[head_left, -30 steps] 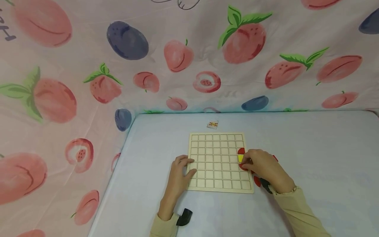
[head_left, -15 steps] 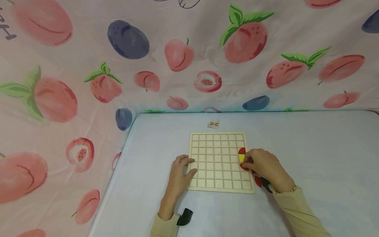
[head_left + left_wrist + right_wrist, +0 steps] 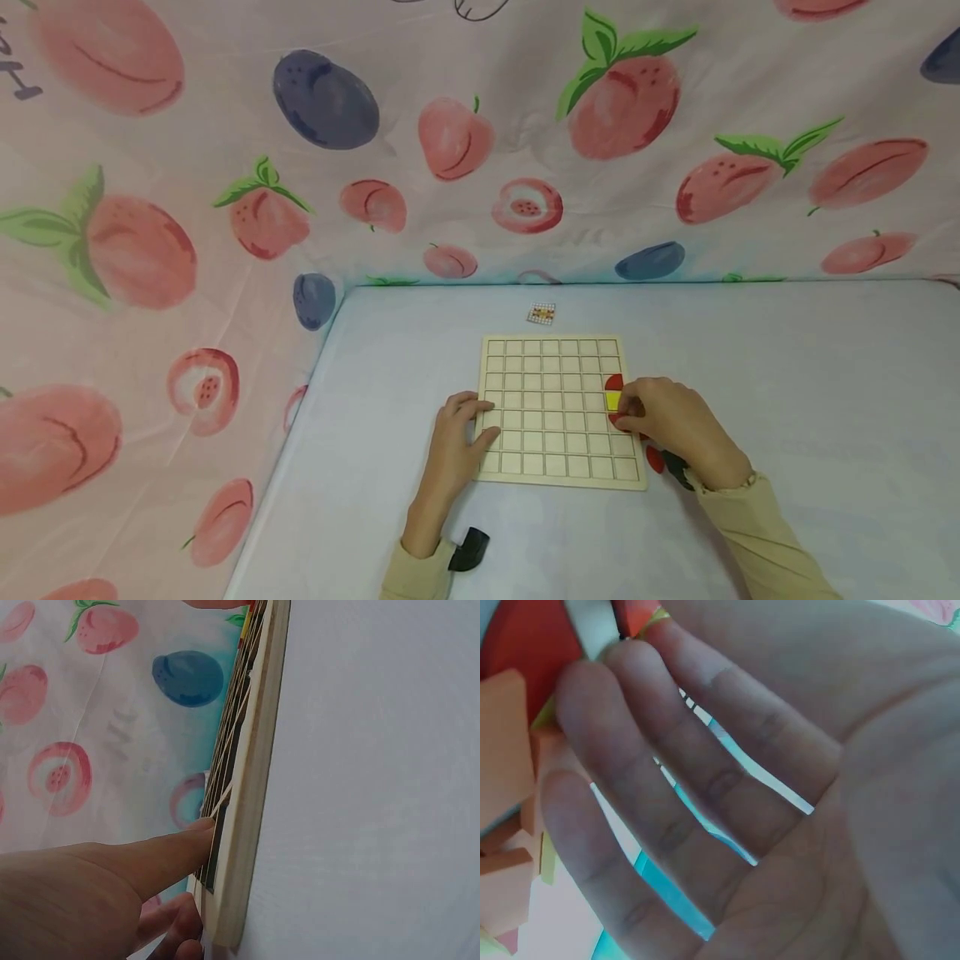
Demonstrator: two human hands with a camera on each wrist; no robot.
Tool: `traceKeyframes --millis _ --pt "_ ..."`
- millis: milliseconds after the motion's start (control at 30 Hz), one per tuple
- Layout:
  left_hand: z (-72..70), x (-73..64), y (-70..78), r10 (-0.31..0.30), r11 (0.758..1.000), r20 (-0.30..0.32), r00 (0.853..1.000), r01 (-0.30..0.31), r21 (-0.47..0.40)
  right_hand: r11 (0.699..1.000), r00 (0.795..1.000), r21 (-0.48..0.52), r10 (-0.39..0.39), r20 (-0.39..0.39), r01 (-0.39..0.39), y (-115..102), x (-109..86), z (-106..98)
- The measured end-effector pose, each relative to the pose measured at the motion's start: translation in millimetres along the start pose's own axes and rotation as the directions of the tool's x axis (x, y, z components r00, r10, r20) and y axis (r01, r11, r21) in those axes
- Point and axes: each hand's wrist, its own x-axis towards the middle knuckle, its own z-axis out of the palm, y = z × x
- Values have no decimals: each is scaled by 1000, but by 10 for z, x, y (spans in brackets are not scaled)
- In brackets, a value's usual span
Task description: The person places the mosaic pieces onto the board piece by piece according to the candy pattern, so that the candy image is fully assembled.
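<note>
A square wooden grid board (image 3: pixel 555 482) lies on the table. My left hand (image 3: pixel 447 442) rests on its left edge, thumb and index finger spread; the left wrist view shows the thumb (image 3: pixel 169 855) on top of the grid. At the board's right edge, my right hand (image 3: pixel 675 425) pinches a red rounded piece (image 3: pixel 614 418) over a cell, fingertips partly covering it. Directly above sit a yellow square (image 3: pixel 612 401) and another red rounded piece (image 3: pixel 614 382) in the same column. The right wrist view shows red pieces (image 3: pixel 525 645) at my fingertips.
Loose pieces, including a red one (image 3: pixel 655 459), lie right of the board; the right wrist view shows thick orange-looking blocks (image 3: pixel 502 742) there. A small patterned card (image 3: pixel 542 313) lies behind the board. A fruit-print cloth (image 3: pixel 450 217) hangs at the back and left.
Both hands stay nearly in place. My right fingertips now cover slightly more of the lower red piece, and a bit of red seen beyond that hand is now hidden.
</note>
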Motion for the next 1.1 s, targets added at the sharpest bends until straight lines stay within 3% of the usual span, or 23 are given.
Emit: traceKeyframes --millis 400,1100 --pt "2 1 16 -14 1000 1 1000 14 3 999 998 -32 -19 -64 17 123 15 -108" --pt "10 1 -9 -4 1000 -1 1000 4 -2 998 995 -7 56 -83 -56 274 90 -109"
